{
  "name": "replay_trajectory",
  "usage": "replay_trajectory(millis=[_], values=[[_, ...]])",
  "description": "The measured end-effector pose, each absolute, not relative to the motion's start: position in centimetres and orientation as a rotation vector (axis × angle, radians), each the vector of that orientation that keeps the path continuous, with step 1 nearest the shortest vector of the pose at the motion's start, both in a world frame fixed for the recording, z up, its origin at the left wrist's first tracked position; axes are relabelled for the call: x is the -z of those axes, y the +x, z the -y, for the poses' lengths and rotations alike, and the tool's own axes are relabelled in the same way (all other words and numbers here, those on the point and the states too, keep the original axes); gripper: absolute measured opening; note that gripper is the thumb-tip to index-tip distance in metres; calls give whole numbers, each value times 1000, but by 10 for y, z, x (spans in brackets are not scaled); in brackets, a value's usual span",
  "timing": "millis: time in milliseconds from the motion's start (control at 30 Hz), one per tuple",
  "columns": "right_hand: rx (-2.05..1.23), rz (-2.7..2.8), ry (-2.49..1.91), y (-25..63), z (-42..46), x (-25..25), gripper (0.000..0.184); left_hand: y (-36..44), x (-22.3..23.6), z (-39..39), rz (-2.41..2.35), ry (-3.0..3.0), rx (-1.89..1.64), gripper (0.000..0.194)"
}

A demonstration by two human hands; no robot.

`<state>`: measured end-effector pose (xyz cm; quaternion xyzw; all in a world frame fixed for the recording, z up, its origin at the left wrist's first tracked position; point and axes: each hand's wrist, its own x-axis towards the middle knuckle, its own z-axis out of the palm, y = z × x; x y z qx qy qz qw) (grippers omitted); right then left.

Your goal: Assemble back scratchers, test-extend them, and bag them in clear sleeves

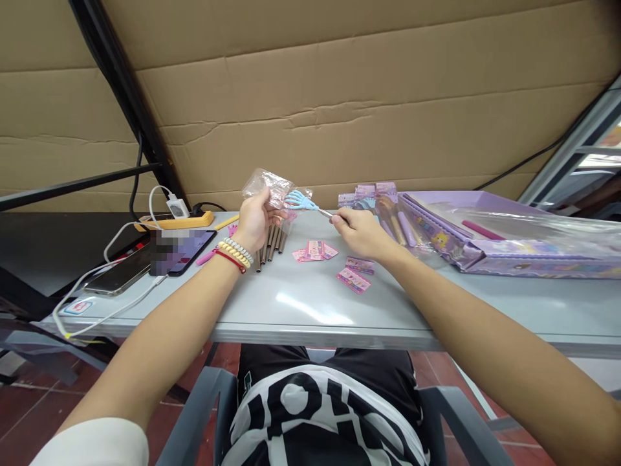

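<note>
My right hand is closed on the metal rod of a back scratcher with a light blue hand-shaped head. Its head points left, at the mouth of a clear plastic bag. My left hand pinches that bag; whether the head is inside it or in front of it I cannot tell. Below my left hand lie several metal tubes, partly hidden by the fingers. Small pink printed cards lie between my hands, and more pink cards are nearer the front edge.
Bagged back scratchers with cards lie beyond my right hand. A purple printed box takes up the right side of the table. At left are phones, a white cable and a yellow power strip. Cardboard walls the back.
</note>
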<state>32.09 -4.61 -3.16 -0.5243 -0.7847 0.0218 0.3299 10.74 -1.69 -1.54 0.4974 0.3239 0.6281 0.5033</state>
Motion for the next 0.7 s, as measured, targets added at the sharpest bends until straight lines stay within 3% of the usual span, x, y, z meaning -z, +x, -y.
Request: replay_trajectory(millis=[567, 700], values=[[-57, 2063, -1322, 318, 49, 32, 28, 112, 25, 27, -723, 1598, -1228, 53], [-61, 2019, -1247, 318, 49, 36, 48, 113, 24, 28, -740, 1641, -1253, 52]])
